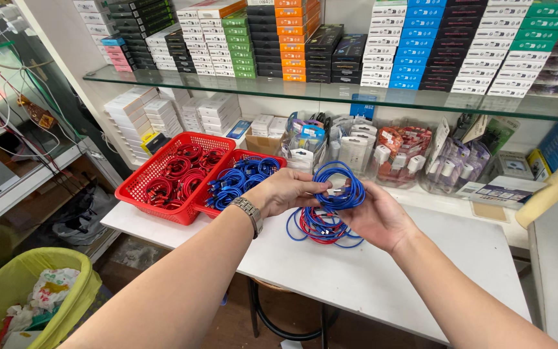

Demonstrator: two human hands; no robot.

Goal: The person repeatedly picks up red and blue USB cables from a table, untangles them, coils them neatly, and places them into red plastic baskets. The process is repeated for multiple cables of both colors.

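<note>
Both forearms reach over a white table (382, 278); left hand (285, 192) and right hand (377, 218) grip a blue cable coil (338, 185) above loose cables (321, 227), baskets (163, 169) at ten o'clock. Loops could tangle if grip slackens.

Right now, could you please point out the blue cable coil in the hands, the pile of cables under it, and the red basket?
Blue cable coil (343, 178), head view, on its upper loops.
Cable pile (318, 227), head view, on its middle strands.
Red basket (138, 194), head view, on its front rim.

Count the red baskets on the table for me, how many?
2. One red basket at the left holds red cables; the other sits touching it on the right, holding blue cables, partly behind the left hand.
</note>
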